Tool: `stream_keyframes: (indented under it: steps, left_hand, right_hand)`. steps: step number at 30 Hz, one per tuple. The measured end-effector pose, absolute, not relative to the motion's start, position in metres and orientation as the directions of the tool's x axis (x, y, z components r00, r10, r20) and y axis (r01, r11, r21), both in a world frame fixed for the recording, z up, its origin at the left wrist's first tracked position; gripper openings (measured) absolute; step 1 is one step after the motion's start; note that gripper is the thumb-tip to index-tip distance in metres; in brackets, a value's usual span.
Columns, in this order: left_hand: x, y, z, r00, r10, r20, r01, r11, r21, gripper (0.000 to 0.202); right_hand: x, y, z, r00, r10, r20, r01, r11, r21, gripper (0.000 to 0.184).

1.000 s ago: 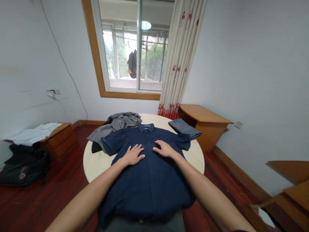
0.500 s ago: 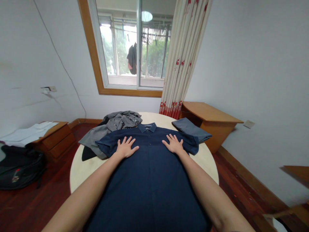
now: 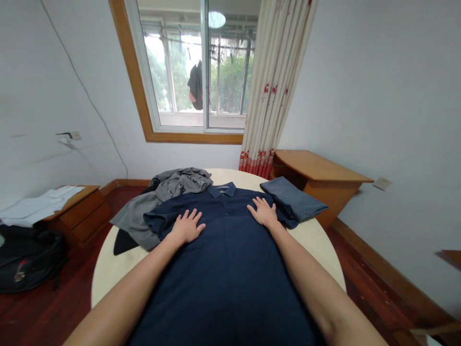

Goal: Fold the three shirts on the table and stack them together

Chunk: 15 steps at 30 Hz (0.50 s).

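A dark navy short-sleeved shirt (image 3: 226, 259) lies spread face up over the round table (image 3: 111, 271), its collar at the far side and its lower part reaching toward me. My left hand (image 3: 188, 227) rests flat on the shirt's left chest, close to that sleeve, with fingers spread. On the opposite side of the chest, my right hand (image 3: 263, 212) also lies flat with its fingers apart. Neither hand grips the cloth. The shirt's left sleeve overlaps a heap of grey clothes (image 3: 144, 218); the right sleeve meets a folded grey-blue garment (image 3: 295, 198).
A wooden desk (image 3: 324, 166) stands beyond the table at the right, near the curtain (image 3: 268, 91). At the left are a low wooden cabinet (image 3: 88, 218) with papers on top and a black backpack (image 3: 32, 259). A window (image 3: 201, 72) is ahead.
My left hand has slid slightly toward me along the shirt. The right hand has shifted a little outward and away. The camera view has moved slightly.
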<state>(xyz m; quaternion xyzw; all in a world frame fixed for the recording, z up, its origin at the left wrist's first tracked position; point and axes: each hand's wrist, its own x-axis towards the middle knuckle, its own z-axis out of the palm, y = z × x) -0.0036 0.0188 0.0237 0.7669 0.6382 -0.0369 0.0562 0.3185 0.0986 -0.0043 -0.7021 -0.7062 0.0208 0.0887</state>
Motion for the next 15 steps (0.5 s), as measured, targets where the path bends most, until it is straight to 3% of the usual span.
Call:
stream_keyframes:
  steps: [2, 4, 6, 8, 11, 15]
  left_hand:
    - [-0.012, 0.011, 0.04, 0.221, 0.972, -0.08, 0.975, -0.217, 0.052, 0.056]
    - [-0.027, 0.005, 0.056, 0.185, 0.979, 0.086, 0.98, -0.191, 0.063, 0.046]
    - [-0.046, 0.0, 0.066, 0.04, 0.966, 0.257, 0.996, -0.059, 0.067, 0.044]
    - [-0.065, -0.003, 0.069, -0.142, 0.937, 0.318, 0.989, 0.122, 0.083, 0.048]
    - [-0.091, -0.006, 0.063, -0.321, 0.922, 0.218, 0.946, 0.302, 0.118, 0.06]
    - [-0.115, -0.006, 0.055, -0.397, 0.915, 0.067, 0.904, 0.378, 0.198, 0.075]
  right_hand:
    - [0.316, 0.085, -0.005, 0.001, 0.98, 0.2, 0.985, 0.034, -0.172, 0.057]
    - [0.315, 0.07, -0.005, -0.03, 0.95, 0.312, 0.977, 0.093, -0.19, 0.051]
    - [0.315, 0.056, -0.004, -0.073, 0.922, 0.38, 0.966, 0.16, -0.204, 0.047]
    - [0.316, 0.045, -0.002, -0.082, 0.916, 0.393, 0.958, 0.181, -0.223, 0.044]
    - [0.318, 0.035, 0.001, -0.05, 0.931, 0.361, 0.957, 0.148, -0.25, 0.043]
    - [0.32, 0.031, 0.003, -0.075, 0.947, 0.312, 0.967, 0.145, -0.209, 0.044]
